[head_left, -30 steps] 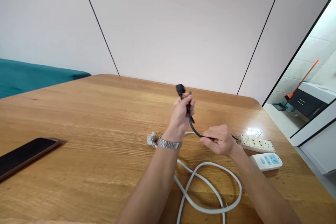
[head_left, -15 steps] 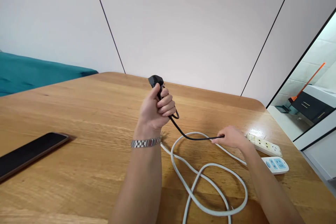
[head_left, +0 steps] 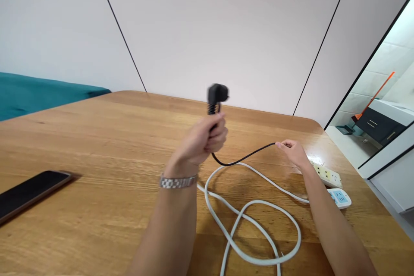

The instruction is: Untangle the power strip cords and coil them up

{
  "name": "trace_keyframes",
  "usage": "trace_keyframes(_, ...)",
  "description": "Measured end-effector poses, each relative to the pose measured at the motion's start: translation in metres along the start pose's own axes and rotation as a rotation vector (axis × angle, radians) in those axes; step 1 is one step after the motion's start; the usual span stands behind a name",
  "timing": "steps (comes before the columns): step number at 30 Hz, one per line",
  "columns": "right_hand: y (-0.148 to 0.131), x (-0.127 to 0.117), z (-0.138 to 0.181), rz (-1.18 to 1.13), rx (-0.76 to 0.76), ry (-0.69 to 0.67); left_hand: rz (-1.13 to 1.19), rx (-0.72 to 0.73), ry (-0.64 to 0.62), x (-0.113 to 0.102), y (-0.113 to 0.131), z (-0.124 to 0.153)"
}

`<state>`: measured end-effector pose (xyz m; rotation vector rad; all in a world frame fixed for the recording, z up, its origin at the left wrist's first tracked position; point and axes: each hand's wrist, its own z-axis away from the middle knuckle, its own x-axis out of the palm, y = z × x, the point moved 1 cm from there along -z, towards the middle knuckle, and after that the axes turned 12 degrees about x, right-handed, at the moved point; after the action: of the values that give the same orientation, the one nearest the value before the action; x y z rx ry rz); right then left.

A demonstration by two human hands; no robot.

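My left hand is closed in a fist round a black cable just below its black plug, which sticks up above the fingers. The black cable sags and runs right to my right hand, which pinches it between fingertips above the wooden table. A metal watch band sits on my left wrist. Below the hands a white cable lies in loose loops on the table.
Two power strips lie at the right: a cream one and a white one with blue sockets. A dark phone rests at the left edge. A teal cushion is behind the table, a white wall beyond.
My left hand has lifted and swung the plug to the right. My right hand has risen off the table and slid farther along the black cable, drawing it out.
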<state>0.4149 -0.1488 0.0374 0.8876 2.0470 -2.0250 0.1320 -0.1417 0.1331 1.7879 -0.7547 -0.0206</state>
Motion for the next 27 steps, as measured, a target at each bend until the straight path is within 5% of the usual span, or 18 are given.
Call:
trace_keyframes(7,-0.014,-0.007,0.004,-0.246,-0.016,0.448,-0.057,-0.145,-0.167,0.062,-0.056,-0.009)
trace_keyframes(13,-0.045,-0.009,0.03,-0.192,-0.193,0.653,0.087,-0.233,-0.127,0.09,-0.088,-0.006)
trace_keyframes(16,-0.06,0.001,0.046,-0.189,-0.317,0.578,0.116,-0.236,-0.045,0.095,-0.096,-0.005)
trace_keyframes(21,-0.07,0.028,0.062,-0.294,-0.477,0.266,0.123,-0.097,0.167,0.091,-0.1,-0.008)
trace_keyframes(27,-0.066,0.058,0.071,-0.217,-0.468,0.025,0.163,0.032,0.449,0.075,-0.093,-0.017)
